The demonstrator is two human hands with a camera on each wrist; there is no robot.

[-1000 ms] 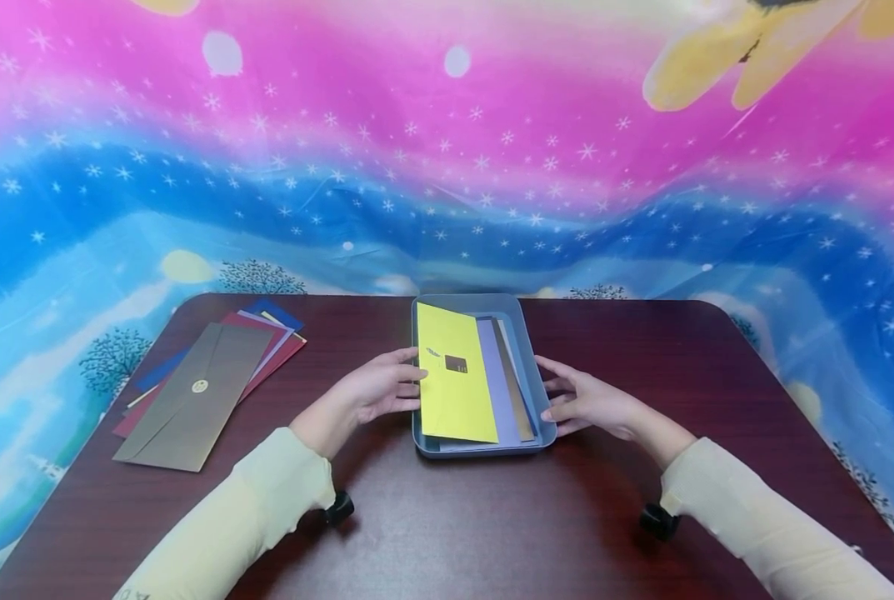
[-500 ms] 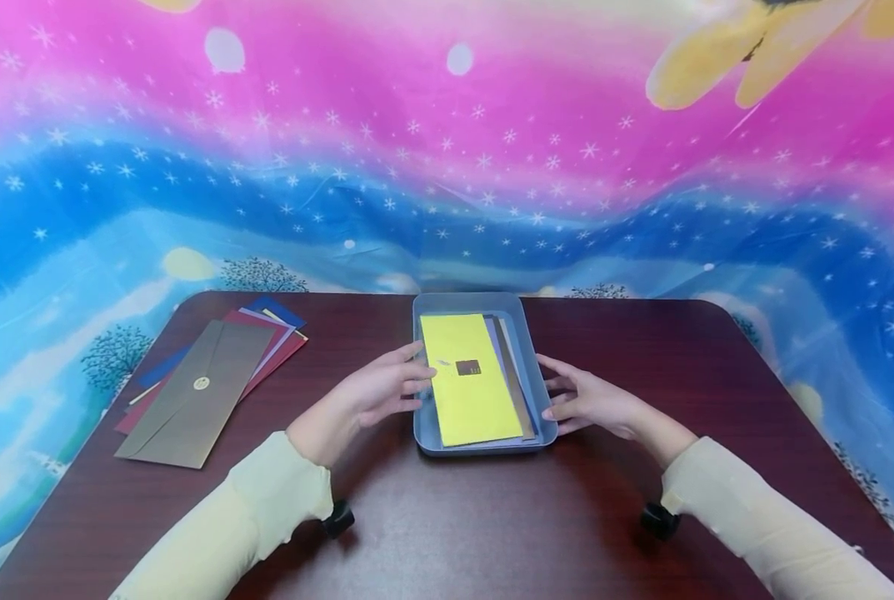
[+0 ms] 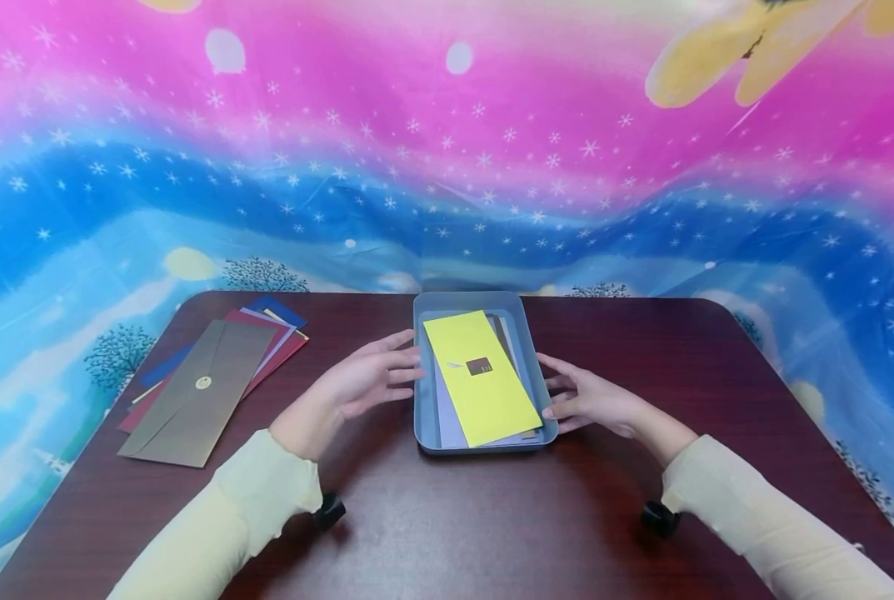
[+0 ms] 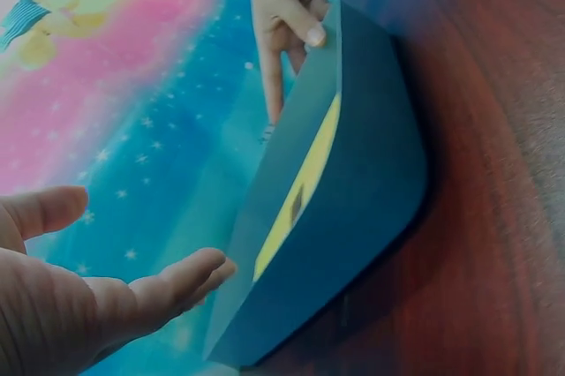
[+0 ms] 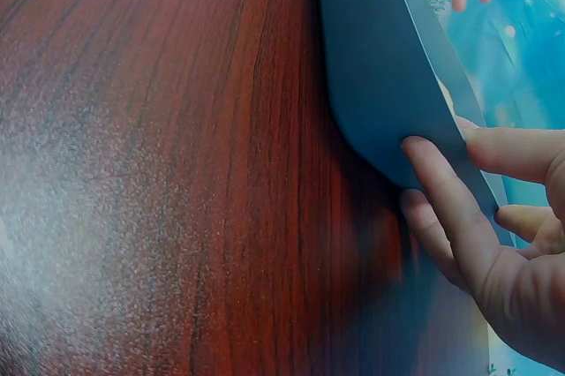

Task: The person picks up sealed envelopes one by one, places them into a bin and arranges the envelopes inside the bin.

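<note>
A grey-blue plastic tray (image 3: 467, 301) stands on the table with several envelopes in it. On top lies a yellow envelope (image 3: 484, 392) with a small brown printed square, slanting down toward the tray's right front corner. Under it show a lilac envelope (image 3: 448, 417) and edges of brown and pale ones. My left hand (image 3: 372, 375) is beside the tray's left wall, fingers extended, nothing in them; the left wrist view shows its thumb spread away. My right hand (image 3: 592, 400) grips the right wall, thumb over the rim and fingers outside (image 5: 441, 191).
At the left of the dark red wooden table (image 3: 484, 525) lies a fanned stack of envelopes, a brown envelope (image 3: 199, 392) with a round seal on top of red, lilac and blue ones. A colourful printed cloth (image 3: 387, 167) hangs behind the table.
The yellow envelope has dropped flat from its tilt at the tray's left wall and swung to the right. My left hand has let go of it and drawn back left; the right has stayed put.
</note>
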